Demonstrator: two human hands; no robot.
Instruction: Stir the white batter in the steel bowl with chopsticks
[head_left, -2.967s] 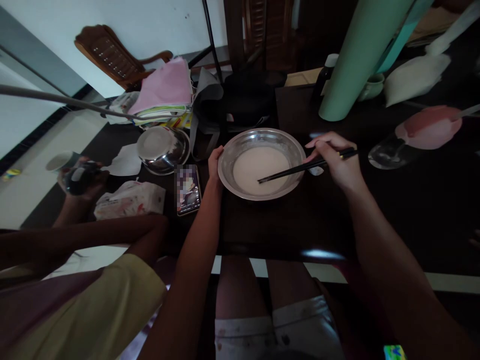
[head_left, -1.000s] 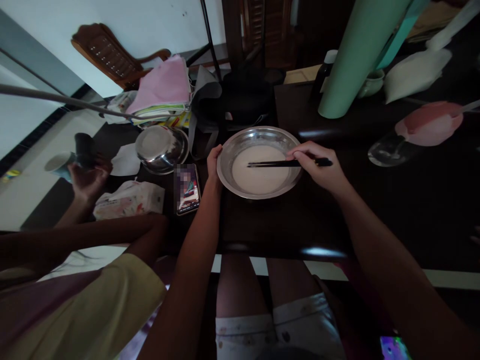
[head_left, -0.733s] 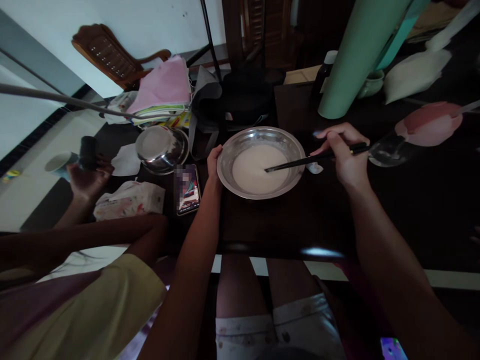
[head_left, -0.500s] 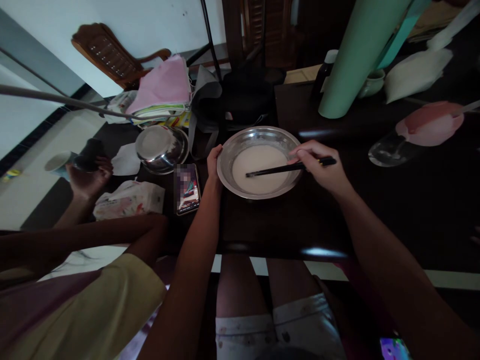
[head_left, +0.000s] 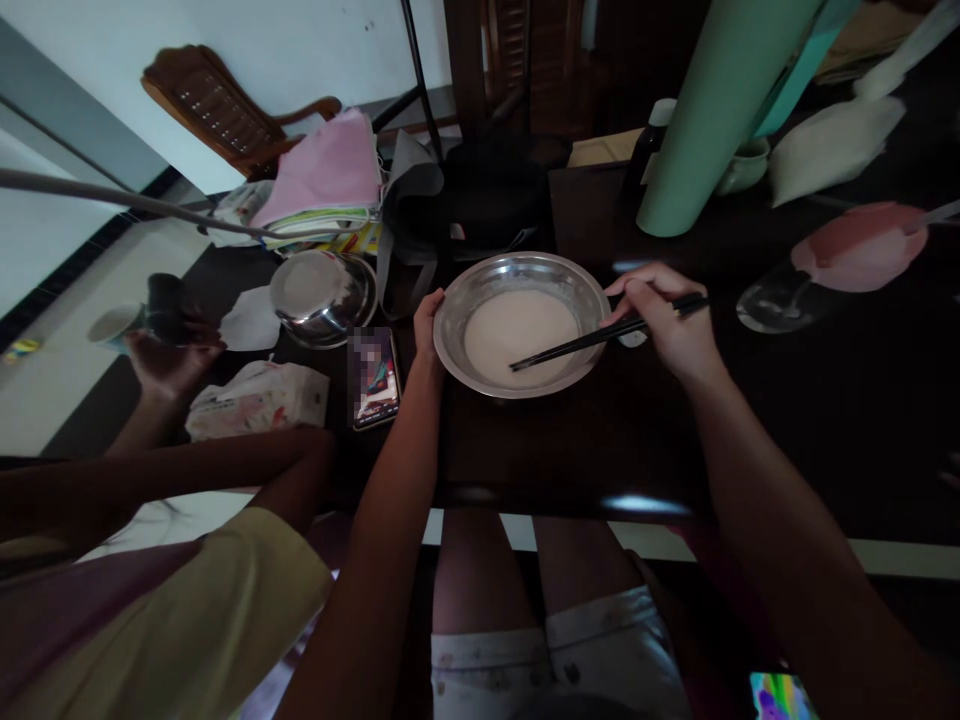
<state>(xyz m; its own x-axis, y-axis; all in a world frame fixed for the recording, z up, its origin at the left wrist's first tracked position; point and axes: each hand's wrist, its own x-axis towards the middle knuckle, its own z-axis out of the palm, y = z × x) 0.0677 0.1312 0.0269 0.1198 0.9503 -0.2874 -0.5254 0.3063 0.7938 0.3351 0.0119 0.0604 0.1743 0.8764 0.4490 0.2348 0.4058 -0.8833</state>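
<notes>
A wide steel bowl (head_left: 463,358) stands on the dark table, partly filled with a pale, milky batter (head_left: 517,320). My left hand (head_left: 428,325) grips the bowl's left rim, its fingers partly hidden behind the wall. In my right hand (head_left: 667,315), to the right of the bowl, is a pair of dark chopsticks (head_left: 577,343), held in closed fingers. Their tips reach over the rim to the batter's near side; whether they dip below the surface I cannot tell.
To the left lie a phone (head_left: 377,375), an upturned steel bowl (head_left: 319,295) and a tissue pack (head_left: 262,400). A co-worker's hand (head_left: 169,360) holds a dark object further left. Behind on the right stand a tall green cylinder (head_left: 720,120) and a glass with a pink top (head_left: 787,295).
My right hand has shifted right, away from the rim, and the chopstick tips have moved right and slightly nearer to me. My left hand and the bowl stay in place.
</notes>
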